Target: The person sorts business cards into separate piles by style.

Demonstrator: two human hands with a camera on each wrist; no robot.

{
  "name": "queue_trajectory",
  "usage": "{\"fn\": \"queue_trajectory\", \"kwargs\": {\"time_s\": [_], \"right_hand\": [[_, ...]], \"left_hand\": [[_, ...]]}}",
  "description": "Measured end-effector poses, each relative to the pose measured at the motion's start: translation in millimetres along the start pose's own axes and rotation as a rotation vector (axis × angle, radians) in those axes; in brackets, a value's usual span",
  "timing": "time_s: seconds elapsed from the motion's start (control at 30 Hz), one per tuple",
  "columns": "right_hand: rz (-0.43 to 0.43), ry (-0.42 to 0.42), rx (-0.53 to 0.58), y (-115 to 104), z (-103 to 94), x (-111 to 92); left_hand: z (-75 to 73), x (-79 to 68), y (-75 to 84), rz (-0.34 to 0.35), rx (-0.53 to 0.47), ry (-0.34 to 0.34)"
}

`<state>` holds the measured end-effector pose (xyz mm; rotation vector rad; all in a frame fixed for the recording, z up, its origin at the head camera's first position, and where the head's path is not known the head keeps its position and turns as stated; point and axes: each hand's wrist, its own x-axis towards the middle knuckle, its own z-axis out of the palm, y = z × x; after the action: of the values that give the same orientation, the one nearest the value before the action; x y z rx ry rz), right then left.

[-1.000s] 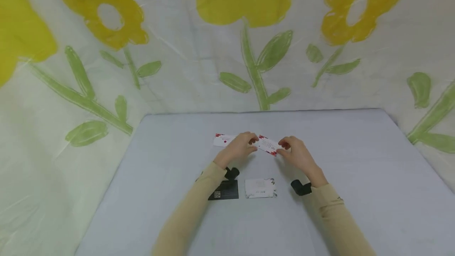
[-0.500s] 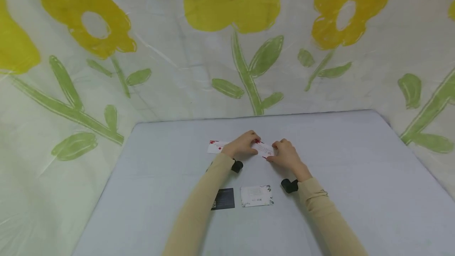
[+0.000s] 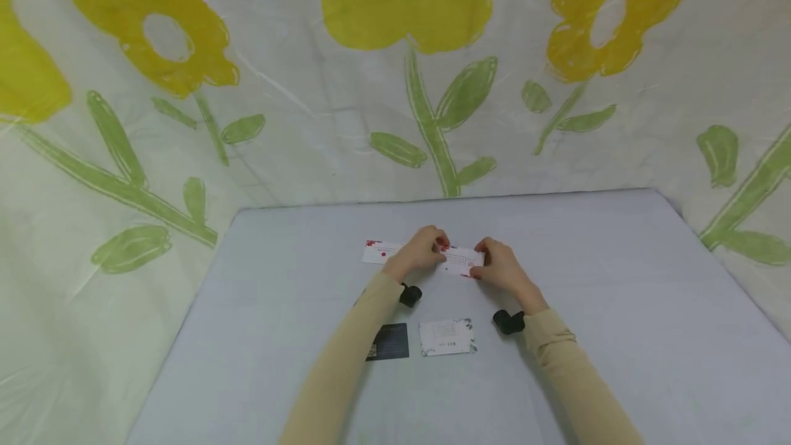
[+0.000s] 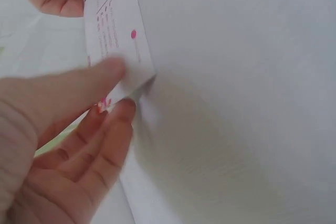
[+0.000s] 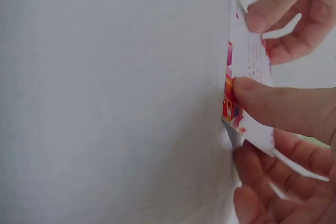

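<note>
A white business card [image 3: 459, 261] with red floral corners and small print is held between both hands near the far middle of the table. My left hand [image 3: 423, 248] pinches its left end. In the left wrist view the thumb lies over the card [image 4: 118, 38] and the fingers are beneath it. At the other end my right hand [image 3: 503, 268] pinches the card [image 5: 244, 56], thumb on top and fingers below. A second white card [image 3: 374, 253] with red corners and a red dot lies on the table, partly covered by the left hand and forearm.
Nearer on the pale table [image 3: 247, 335] lie a black card [image 3: 393, 340] with a QR code, partly behind the left sleeve, and a white card [image 3: 446, 338] with leafy corners. A flower-painted sheet [image 3: 321, 122] stands behind the table's far edge.
The held card slanted down to the right one second ago and is nearly level now. My hands have come slightly closer together. The head view has shifted a little; the other cards stayed put.
</note>
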<state>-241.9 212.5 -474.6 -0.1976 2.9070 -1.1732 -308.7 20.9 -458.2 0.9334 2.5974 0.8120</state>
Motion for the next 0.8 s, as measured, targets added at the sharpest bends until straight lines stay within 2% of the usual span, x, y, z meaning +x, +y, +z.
{"fn": "queue_trajectory", "kwargs": {"time_s": [0.17,0.33,0.53,0.7,0.8], "right_hand": [[-0.029,0.063,0.071,-4,-7.6,-14],[-0.062,0.069,0.083,-3,-26.2,-31],[-0.066,0.023,0.053,0,-48.6,-57],[-0.055,-0.02,0.05,4,-58.5,-76],[-0.051,-0.052,0.046,9,-61.3,-85]], "left_hand": [[1.9,-13.6,7.6,0.032,-0.124,0.079],[3.3,-28.1,26.4,0.092,-0.195,0.135],[12.0,-46.0,53.1,0.134,-0.279,0.122],[28.5,-57.2,67.6,0.126,-0.351,0.092],[40.7,-61.9,73.5,0.119,-0.348,0.079]]}}
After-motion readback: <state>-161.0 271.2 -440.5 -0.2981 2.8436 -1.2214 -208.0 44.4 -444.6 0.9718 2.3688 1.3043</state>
